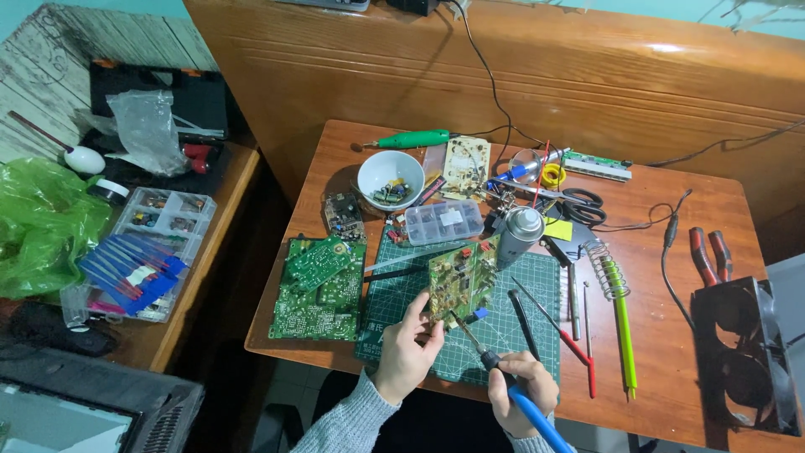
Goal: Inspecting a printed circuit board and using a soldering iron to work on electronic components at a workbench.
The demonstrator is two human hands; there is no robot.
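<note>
Right hand [521, 382], nearest the viewer, grips a blue-handled soldering iron [503, 377], its handle cut off at the lower edge; the tip meets the green circuit board [459, 281]. Left hand [408, 340], just beside, pinches that board's lower edge, tilting it upright; its components are too small to distinguish. Beneath both lies a green cutting mat [495, 323] on a wooden table [671, 335]. Beyond the hands stand a spray can [520, 233] and a white bowl [390, 178], before a wooden headboard [503, 75].
</note>
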